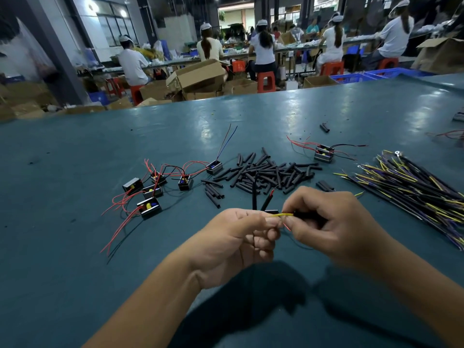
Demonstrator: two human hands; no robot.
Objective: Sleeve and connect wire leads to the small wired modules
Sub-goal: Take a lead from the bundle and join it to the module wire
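Low in the middle, the left hand (241, 234) and right hand (324, 222) both pinch a yellow wire (281, 215) lying sideways between them; sleeves (266, 174) sit just beyond on the desk (75, 159), modules (150, 189) further left

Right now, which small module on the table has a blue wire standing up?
The module beside the sleeve pile: its blue and purple leads stand upward; the others carry red and black wires.

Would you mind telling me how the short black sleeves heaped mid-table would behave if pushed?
The black sleeves look like small, light tubes, so a push would probably scatter them. Being round, some may roll on the smooth table. Several look slightly bent, so they are probably flexible.
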